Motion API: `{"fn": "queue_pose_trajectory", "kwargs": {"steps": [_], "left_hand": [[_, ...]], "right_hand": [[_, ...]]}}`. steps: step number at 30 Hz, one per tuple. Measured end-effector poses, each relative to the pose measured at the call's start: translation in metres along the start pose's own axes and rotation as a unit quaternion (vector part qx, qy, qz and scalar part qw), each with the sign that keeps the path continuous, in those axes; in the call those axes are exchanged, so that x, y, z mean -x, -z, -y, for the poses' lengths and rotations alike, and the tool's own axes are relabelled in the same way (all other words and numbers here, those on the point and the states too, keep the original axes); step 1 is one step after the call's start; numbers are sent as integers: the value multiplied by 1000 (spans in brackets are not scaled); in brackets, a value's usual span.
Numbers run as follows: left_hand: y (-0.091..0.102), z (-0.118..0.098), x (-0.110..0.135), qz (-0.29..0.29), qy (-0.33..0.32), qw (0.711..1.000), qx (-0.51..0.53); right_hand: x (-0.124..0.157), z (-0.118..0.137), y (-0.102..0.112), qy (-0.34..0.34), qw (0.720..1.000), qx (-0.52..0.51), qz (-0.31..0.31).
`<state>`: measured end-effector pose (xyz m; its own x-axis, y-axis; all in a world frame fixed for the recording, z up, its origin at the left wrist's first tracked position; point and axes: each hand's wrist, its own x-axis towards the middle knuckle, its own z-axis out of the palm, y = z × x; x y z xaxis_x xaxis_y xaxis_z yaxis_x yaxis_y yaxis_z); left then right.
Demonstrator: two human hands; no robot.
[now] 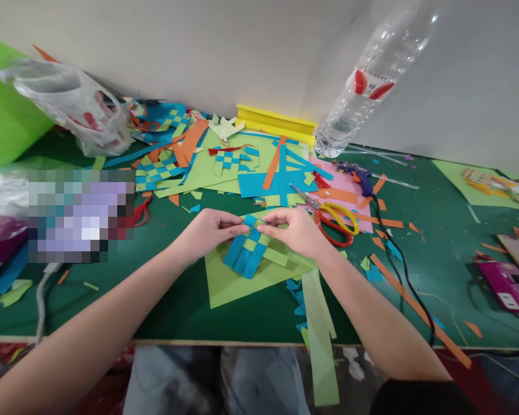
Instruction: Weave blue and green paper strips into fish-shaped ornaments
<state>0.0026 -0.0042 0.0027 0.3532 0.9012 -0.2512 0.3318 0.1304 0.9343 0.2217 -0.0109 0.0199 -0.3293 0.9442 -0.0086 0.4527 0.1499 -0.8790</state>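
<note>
A small woven paper piece (248, 251) of blue and light-green strips is held up at its top end by both hands. My left hand (214, 230) pinches its upper left corner between thumb and fingers. On the upper right edge, my right hand (292, 226) pinches it in the same way. The blue strips hang loose at the lower end, and one green strip (277, 256) sticks out to the right. Beneath lies a light-green paper sheet (220, 288). Scissors (336, 222) with red and yellow handles rest just beyond my right hand.
Paper scraps and other woven pieces (160, 170) cover the back of the green table (173, 311). A tilted water bottle (372, 86) leans on the wall, near a yellow holder (277, 124). A glue gun (358, 178) trails a black cord. Green strips (322, 346) overhang the front edge.
</note>
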Motion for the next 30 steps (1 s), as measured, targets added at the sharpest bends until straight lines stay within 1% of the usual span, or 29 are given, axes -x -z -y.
{"fn": "queue_pose_trajectory", "kwargs": {"steps": [4,10,13,16,20,23,30], "left_hand": [[0,3,-1,-14,15,1000,12],[-1,0,0,-11,27,999,21],[-1,-4,1,-11,15,999,26],[2,-7,3,-31,-7,999,36],[5,-6,3,-53,-25,997,57],[5,-5,3,-46,-34,997,48],[3,-8,4,-32,-40,997,53]], "right_hand": [[-2,-3,0,-21,999,-22,17],[-1,-4,0,-12,999,-25,26],[-1,-4,1,-17,999,-38,14],[-1,-3,2,-30,999,-45,-1],[-1,-4,1,-24,998,-50,-26],[-2,-6,0,-23,998,-47,-44],[-2,-6,-2,-16,997,-54,-45]]}}
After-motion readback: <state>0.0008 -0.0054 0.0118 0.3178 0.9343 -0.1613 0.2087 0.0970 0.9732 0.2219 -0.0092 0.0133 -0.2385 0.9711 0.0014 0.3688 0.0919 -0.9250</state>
